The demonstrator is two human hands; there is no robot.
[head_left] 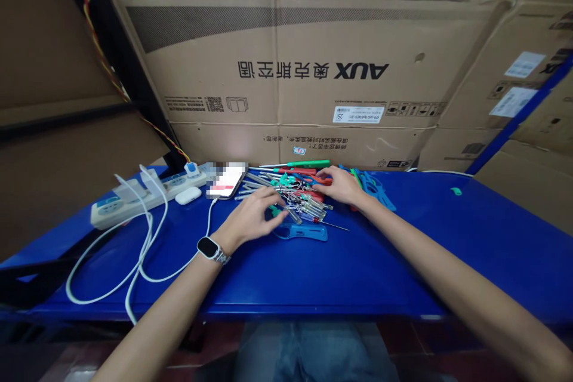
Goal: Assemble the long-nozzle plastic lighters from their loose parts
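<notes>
A mixed pile of small tools lies on the blue table, with screwdrivers, clear-handled pieces and coloured plastic parts among them. My left hand (257, 212) is over the pile's left side, its fingers curved and thumb apart, with nothing visibly held. Beside its fingertips are a clear-handled tool (293, 215) and teal plastic pieces. My right hand (341, 185) reaches in from the right, fingers closed about an orange plastic piece (325, 180); its far end is hidden. A green-handled screwdriver (308, 163) lies behind. A flat blue plastic tool (308, 232) and a thin-shafted screwdriver (331, 225) lie in front.
Blue plastic pieces (375, 190) lie beyond my right wrist. To the left are a phone (229, 182), a white earphone case (188, 195), a power strip (110, 212) and looped white cables (145, 245). A large cardboard panel (304, 95) stands behind; a teal scrap (456, 191) lies far right.
</notes>
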